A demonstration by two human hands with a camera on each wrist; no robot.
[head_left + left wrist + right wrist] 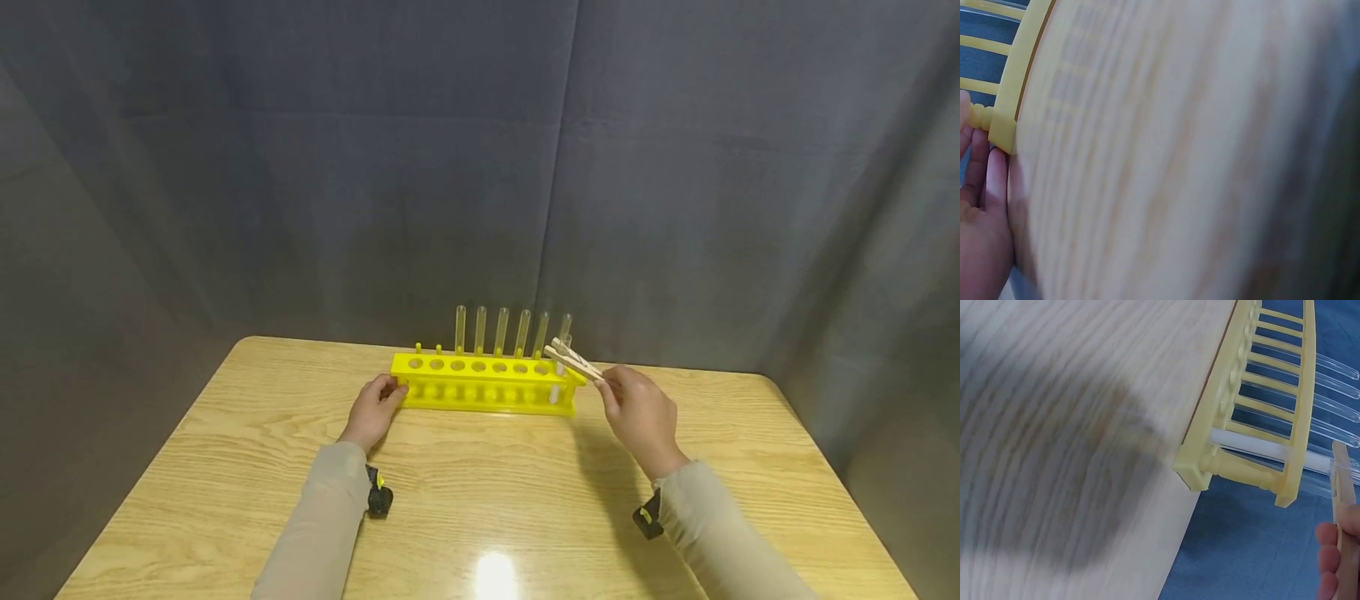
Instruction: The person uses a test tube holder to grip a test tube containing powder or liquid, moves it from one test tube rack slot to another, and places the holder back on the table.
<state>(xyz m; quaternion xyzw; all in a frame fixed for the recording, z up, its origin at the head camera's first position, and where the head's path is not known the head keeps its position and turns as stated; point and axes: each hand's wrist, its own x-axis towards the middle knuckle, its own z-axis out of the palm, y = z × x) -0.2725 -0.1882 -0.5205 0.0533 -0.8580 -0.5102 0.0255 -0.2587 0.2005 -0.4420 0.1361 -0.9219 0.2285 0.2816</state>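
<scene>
Rack (465, 377), yellow: upright on counter (480, 483), far side. White-filled tube (555, 393): in the rack's right end hole. Clear tubes (500, 332), six: upended on rear pegs. Left hand (371, 414): fingers curled round the rack's left end post. Right hand (641, 412): pinches wooden clamp (581, 367), its tip at the filled tube's top.
</scene>
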